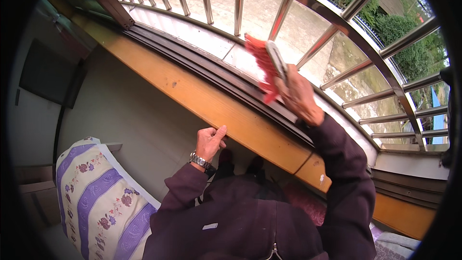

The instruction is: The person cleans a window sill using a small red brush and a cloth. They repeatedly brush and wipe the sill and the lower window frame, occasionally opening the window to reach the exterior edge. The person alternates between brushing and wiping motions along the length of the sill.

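My right hand [300, 95] grips a hand brush [277, 57] with a pale back and long red bristles, blurred at their tips. It is held over the dark window track [216, 76] and the white outer ledge [231, 51], bristles facing left; whether they touch either surface I cannot tell. My left hand [209, 144], with a metal-band watch [199, 160] on its wrist, holds the front edge of the yellow-brown wooden windowsill [195, 97]. Its thumb lies on top, and the fingers curl partly out of sight below.
Curved metal railings [238, 7] stand beyond the ledge, with concrete ground outside. A sliding window frame [108, 0] rises at upper left. To my left is furniture under a purple-striped floral cloth [104, 195]. A dark screen-like panel [48, 74] stands farther left.
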A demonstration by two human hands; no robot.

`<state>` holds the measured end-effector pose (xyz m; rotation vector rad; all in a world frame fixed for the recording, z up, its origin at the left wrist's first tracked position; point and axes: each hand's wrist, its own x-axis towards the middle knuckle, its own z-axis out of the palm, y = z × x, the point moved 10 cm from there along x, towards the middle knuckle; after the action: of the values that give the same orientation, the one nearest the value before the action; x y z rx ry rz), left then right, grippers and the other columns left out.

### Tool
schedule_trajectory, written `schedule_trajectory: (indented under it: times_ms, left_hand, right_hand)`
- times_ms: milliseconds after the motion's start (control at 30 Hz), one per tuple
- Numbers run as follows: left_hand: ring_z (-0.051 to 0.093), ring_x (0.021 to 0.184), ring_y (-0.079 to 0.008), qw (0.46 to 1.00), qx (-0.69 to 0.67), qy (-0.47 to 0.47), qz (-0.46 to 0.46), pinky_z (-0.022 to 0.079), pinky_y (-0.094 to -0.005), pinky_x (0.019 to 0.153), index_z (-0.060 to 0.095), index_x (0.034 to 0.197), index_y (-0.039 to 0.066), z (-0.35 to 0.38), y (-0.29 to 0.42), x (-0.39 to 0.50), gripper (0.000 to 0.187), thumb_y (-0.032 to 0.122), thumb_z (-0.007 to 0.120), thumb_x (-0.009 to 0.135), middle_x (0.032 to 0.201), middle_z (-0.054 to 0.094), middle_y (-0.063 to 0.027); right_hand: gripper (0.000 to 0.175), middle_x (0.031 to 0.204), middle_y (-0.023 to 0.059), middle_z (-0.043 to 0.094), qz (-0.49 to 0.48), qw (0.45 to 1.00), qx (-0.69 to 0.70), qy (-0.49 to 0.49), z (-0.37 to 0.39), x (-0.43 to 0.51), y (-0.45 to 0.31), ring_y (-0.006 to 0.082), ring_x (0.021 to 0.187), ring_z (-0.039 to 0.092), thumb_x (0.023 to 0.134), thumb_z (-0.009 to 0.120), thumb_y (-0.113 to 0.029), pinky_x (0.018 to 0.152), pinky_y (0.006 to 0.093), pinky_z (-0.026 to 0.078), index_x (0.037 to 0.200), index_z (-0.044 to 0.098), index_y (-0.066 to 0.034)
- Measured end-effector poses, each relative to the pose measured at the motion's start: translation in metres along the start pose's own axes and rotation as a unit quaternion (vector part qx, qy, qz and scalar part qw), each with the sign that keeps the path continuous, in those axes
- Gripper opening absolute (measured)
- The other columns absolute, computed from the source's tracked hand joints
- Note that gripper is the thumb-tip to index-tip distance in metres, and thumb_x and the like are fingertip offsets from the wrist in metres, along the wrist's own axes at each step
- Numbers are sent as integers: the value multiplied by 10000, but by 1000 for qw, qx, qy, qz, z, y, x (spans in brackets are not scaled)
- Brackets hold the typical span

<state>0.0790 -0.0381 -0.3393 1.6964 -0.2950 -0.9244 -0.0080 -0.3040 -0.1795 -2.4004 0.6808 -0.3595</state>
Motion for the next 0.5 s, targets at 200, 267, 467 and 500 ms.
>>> schedule_trajectory:
  times_ms: [200,267,467,500]
  left_hand:
    - [634,533,-138,1000,-2,-1,1,455,-233,465,656,775,-43,0,1,0,477,414,691,907,697,679,-112]
    - [635,536,-140,1000,-7,-8,-13,455,-234,465,655,778,-44,1,1,-1,467,403,696,906,692,675,-109]
    - [604,512,-108,999,-35,7,-26,442,-224,451,662,763,-41,0,-1,-2,456,392,719,893,652,648,-75]
    - [604,513,-107,999,-32,10,-35,441,-224,451,661,761,-41,-1,-4,-3,458,394,719,893,653,647,-74]
  right_hand:
    - [339,982,196,600,-127,980,-139,-57,-120,-138,29,390,879,600,815,675,-1,752,408,480,1131,552,-8]
    - [301,931,159,624,1,974,-183,-131,-135,-169,65,368,841,620,783,684,-13,723,420,497,1069,603,-55]
    - [285,949,207,606,-59,967,-182,-169,-89,-148,88,409,838,607,851,577,-61,706,465,482,1126,519,-14]
    - [309,952,212,606,-81,965,-185,-170,-68,-133,84,412,834,608,857,577,-69,700,467,483,1150,501,-7]
